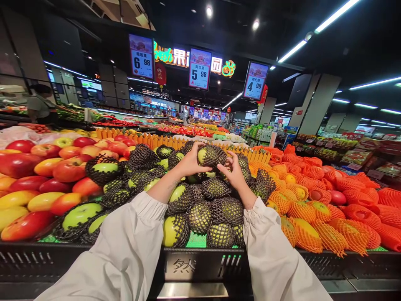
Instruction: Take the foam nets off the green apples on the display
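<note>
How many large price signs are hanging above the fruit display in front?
3. The 6.98 sign hangs at left, the 5.98 sign in the middle above the held green fruit, the 4.98 sign at right. Others may be hidden farther back.

Left arm [128, 242]: reaches out and slants in
Left hand [190, 161]: curved, holding on
Right arm [275, 251]: reaches out too
Right hand [234, 171]: fingers bent, thumb stuck out
Both hands: up front, close together
</note>
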Tool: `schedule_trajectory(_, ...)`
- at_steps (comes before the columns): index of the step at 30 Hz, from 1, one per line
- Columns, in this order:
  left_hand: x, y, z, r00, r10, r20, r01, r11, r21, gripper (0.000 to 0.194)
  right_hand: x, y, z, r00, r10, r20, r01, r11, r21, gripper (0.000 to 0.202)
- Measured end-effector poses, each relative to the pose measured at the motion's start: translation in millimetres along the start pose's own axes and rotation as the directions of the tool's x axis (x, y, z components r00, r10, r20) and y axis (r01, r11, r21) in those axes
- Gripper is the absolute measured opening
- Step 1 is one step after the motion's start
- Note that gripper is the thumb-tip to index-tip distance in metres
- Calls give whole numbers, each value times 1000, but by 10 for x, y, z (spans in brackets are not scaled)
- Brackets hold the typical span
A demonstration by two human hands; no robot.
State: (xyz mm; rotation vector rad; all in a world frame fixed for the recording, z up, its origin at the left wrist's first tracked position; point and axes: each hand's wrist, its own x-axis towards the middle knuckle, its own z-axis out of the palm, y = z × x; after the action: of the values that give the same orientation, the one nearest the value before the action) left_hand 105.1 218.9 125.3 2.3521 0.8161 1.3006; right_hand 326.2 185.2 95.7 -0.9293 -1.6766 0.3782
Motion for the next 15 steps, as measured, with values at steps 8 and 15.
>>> schedule_trajectory(8, 28, -70, -66, 923, -184, -337, 242, 960, 140, 89, -3, 47, 0, 982, -2, 187, 21, 995, -97, 53)
schedule_trajectory(15, 46, -217, -62, 969, -91, -231, 155, 948, 277, 86, -46, -43, -48, 738, 2, 675, 76, 993, -86, 45)
